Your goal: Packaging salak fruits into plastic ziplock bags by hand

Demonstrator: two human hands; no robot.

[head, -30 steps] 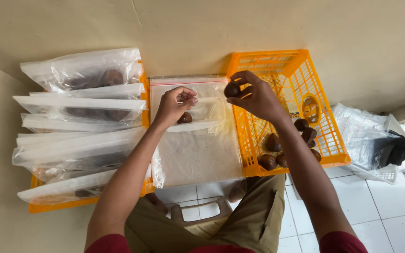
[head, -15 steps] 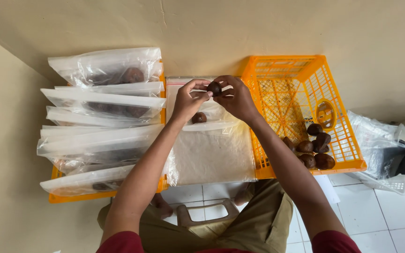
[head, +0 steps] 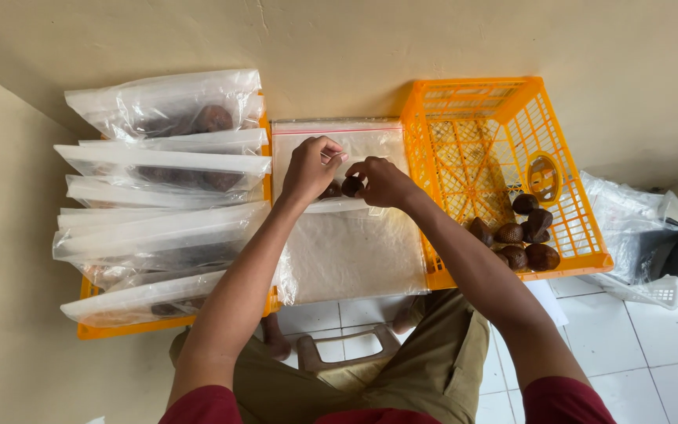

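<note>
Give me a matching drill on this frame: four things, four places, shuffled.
Things:
1. right hand
2. left hand
3. orange crate
4. filled bags

Places:
A. stacked at far left
B. holding a dark brown fruit over the clear bag
C. right of the clear bag, with loose fruit inside
D. pinching the clear bag's edge

Pairs: 1-B, 2-D, 3-C, 4-A

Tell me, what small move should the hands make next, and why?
Probably lower the dark fruit into the clear bag: the right hand pinches it at the bag's mouth, which the left hand holds, and another fruit lies inside.
</note>
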